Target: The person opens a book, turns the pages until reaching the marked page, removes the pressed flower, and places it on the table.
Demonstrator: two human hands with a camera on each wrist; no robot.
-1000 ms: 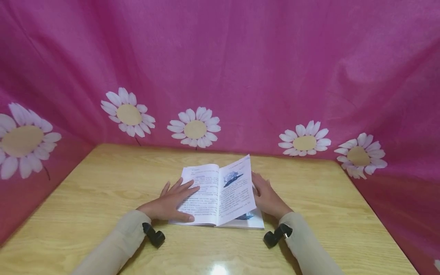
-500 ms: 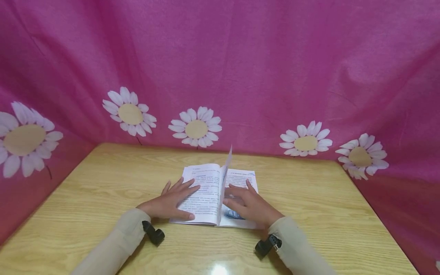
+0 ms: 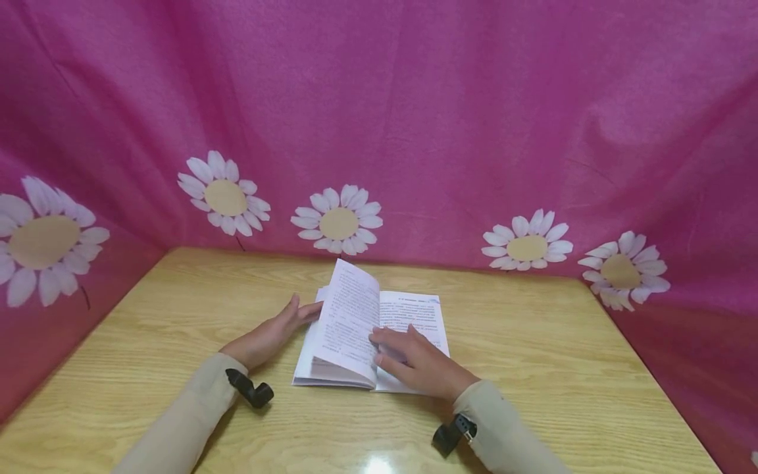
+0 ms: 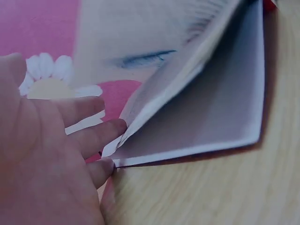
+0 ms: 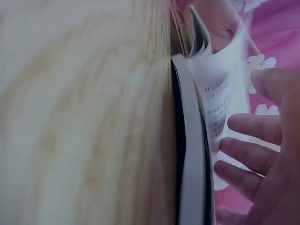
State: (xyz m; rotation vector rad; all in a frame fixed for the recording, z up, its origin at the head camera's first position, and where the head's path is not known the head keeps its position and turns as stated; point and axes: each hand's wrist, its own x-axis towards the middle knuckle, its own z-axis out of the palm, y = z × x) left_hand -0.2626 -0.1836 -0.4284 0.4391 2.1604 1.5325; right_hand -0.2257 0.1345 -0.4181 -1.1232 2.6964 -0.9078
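Note:
An open book point(image 3: 414, 309) with printed white pages lies on the table. Its left-hand leaf point(image 3: 349, 316) is lifted and slants leftward over the pages beneath. My left hand point(image 3: 269, 339) is at the book's left side, fingers reaching behind that leaf. In the left wrist view, the fingers point(image 4: 98, 136) are fairly straight and meet the page edges at a corner. My right hand point(image 3: 423, 362) is over the right page, its fingertips close to the spine. The right wrist view has the right fingers point(image 5: 248, 154) extended beside the curved page; contact is unclear.
The wooden table point(image 3: 551, 368) spreads around the book. A pink curtain point(image 3: 426, 131) with large white daisies hangs behind the table and along its sides. Black wrist cameras sit on both beige sleeves point(image 3: 183, 415).
A leaf has swung from the right side over the spine to the left. My right hand moved left from the book's right edge. My left hand drew back from its page.

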